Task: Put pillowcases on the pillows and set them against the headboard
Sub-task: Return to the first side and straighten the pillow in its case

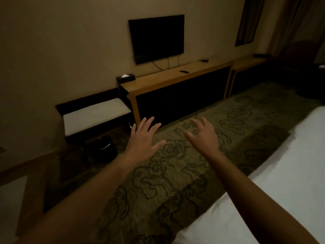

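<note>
Left hand (143, 138) and right hand (204, 136) are reaching out over the carpet (167, 173), fingers spread, gripping nothing. White bed (272, 182) is lying at four o'clock; pillows cannot be seen.

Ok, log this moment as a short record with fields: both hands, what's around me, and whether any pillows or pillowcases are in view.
left hand: left hand open, fingers spread, holding nothing, over the carpet
right hand: right hand open, fingers loosely curled, holding nothing
bed: white bed at lower right
wall side: dark TV above a wooden desk; tissue box at its left end; white-topped bench further left
pillows: none in view
pillowcases: none in view
</note>
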A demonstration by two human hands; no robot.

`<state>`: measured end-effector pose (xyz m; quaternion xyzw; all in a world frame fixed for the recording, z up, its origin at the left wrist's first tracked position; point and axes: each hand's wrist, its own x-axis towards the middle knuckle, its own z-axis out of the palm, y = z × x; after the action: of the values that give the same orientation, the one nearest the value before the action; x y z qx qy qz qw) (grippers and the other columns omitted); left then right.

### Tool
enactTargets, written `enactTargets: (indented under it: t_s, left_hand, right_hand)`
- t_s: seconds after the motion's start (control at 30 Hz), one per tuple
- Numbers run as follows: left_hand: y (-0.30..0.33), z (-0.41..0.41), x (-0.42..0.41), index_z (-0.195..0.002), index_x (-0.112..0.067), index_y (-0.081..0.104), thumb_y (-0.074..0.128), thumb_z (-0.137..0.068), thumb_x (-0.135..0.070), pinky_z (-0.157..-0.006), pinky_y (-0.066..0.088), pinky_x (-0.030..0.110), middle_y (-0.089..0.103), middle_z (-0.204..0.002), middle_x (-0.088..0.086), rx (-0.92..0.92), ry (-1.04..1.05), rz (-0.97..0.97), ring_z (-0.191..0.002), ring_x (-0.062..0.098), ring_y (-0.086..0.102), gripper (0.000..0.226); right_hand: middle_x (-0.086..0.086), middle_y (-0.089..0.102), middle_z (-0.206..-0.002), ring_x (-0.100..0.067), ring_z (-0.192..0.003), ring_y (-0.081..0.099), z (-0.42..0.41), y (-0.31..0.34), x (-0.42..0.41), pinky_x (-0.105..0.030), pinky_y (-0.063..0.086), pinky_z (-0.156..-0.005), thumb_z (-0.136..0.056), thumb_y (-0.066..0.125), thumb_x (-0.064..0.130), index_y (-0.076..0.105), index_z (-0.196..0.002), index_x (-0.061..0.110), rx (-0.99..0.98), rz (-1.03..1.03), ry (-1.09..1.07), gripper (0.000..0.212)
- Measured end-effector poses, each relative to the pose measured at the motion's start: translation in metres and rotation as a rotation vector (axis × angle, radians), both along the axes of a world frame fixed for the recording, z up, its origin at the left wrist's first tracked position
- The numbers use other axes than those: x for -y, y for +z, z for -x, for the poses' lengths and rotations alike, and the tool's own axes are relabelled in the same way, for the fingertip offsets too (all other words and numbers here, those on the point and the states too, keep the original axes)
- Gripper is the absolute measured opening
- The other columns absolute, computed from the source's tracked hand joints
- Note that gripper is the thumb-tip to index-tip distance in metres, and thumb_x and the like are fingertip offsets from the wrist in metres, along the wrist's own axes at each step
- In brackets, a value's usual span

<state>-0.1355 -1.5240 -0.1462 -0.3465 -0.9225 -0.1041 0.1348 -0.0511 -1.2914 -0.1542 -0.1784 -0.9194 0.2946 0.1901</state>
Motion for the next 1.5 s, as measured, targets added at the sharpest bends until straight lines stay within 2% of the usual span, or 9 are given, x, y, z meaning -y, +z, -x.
enactTargets:
  t_s: [0.03,0.2,0.43,0.6,0.9,1.07,1.3,1.43,1.5]
  left_hand:
    - [-0.001,0.064,0.005,-0.153,-0.036,0.027,0.027,-0.087,-0.076,-0.122,0.007,0.057,0.012,-0.167,-0.003,0.039,-0.007,-0.019,-0.154,0.021,0.002,0.077]
    - [0.003,0.154,-0.019,-0.153,-0.033,0.027,0.037,-0.091,-0.07,-0.123,0.006,0.056,0.013,-0.166,-0.003,0.007,-0.08,-0.021,-0.154,0.022,0.004,0.072]
    - [-0.02,0.344,-0.189,-0.154,-0.031,0.026,0.045,-0.094,-0.062,-0.124,0.007,0.052,0.012,-0.166,-0.002,0.089,-0.317,-0.034,-0.154,0.021,0.005,0.07]
    - [-0.019,0.442,-0.271,-0.154,-0.032,0.024,0.04,-0.09,-0.071,-0.124,0.008,0.051,0.01,-0.167,-0.002,0.105,-0.291,0.003,-0.154,0.022,0.006,0.077]
    - [0.004,0.561,-0.558,-0.152,-0.026,0.032,0.019,-0.075,-0.091,-0.121,0.019,0.052,0.021,-0.165,0.003,0.136,-0.59,-0.115,-0.152,0.022,0.018,0.101]
    - [-0.026,0.625,-0.768,-0.153,-0.023,0.031,0.045,-0.08,-0.081,-0.121,0.021,0.047,0.018,-0.165,0.005,0.249,-0.781,-0.17,-0.151,0.022,0.017,0.093]
    - [0.004,0.671,-0.97,-0.152,-0.03,0.024,0.049,-0.076,-0.082,-0.115,0.033,0.044,0.014,-0.165,0.001,0.195,-0.854,-0.144,-0.147,0.025,0.026,0.096]
    - [-0.014,0.699,-1.14,-0.151,-0.032,0.025,0.033,-0.073,-0.087,-0.118,0.025,0.045,0.014,-0.165,-0.001,0.172,-0.972,-0.109,-0.15,0.024,0.018,0.096]
    - [-0.02,0.703,-1.169,-0.152,-0.035,0.023,0.032,-0.073,-0.087,-0.12,0.021,0.046,0.01,-0.166,-0.003,0.128,-1.024,-0.093,-0.152,0.024,0.013,0.095]
  right_hand:
    - [-0.01,0.029,-0.165,-0.031,-0.152,0.026,0.061,0.005,0.004,-0.053,0.031,-0.119,-0.089,0.06,0.057,0.044,-0.149,0.036,-0.002,-0.016,-0.036,0.065]
    - [-0.009,0.031,-0.164,-0.03,-0.152,0.026,0.139,0.03,-0.008,-0.053,0.031,-0.119,-0.09,0.06,0.055,0.046,-0.149,0.035,-0.009,-0.027,-0.081,0.064]
    - [-0.011,0.03,-0.165,-0.032,-0.151,0.027,0.292,-0.011,-0.139,-0.049,0.031,-0.12,-0.092,0.062,0.047,0.047,-0.149,0.032,0.017,0.039,-0.366,0.061]
    - [-0.008,0.027,-0.166,-0.03,-0.152,0.024,0.372,0.0,-0.192,-0.048,0.028,-0.122,-0.092,0.061,0.049,0.045,-0.15,0.033,0.075,0.051,-0.366,0.062]
    - [-0.005,0.022,-0.168,-0.026,-0.154,0.02,0.468,0.023,-0.408,-0.05,0.026,-0.123,-0.091,0.055,0.062,0.034,-0.156,0.027,0.152,-0.006,-0.604,0.077]
    - [-0.007,0.02,-0.168,-0.026,-0.154,0.021,0.529,-0.006,-0.581,-0.047,0.026,-0.124,-0.09,0.056,0.061,0.03,-0.158,0.021,0.196,0.045,-0.789,0.083]
    - [-0.007,0.027,-0.166,-0.026,-0.151,0.028,0.556,0.031,-0.754,-0.044,0.029,-0.122,-0.089,0.061,0.058,0.034,-0.156,0.02,0.077,0.007,-0.986,0.082]
    - [-0.007,0.029,-0.165,-0.028,-0.15,0.03,0.57,0.011,-0.909,-0.046,0.031,-0.12,-0.09,0.062,0.055,0.04,-0.153,0.026,-0.007,-0.035,-1.097,0.073]
    - [-0.007,0.029,-0.165,-0.028,-0.15,0.03,0.57,0.006,-0.934,-0.047,0.032,-0.119,-0.091,0.063,0.054,0.042,-0.152,0.029,0.01,-0.023,-1.094,0.07]
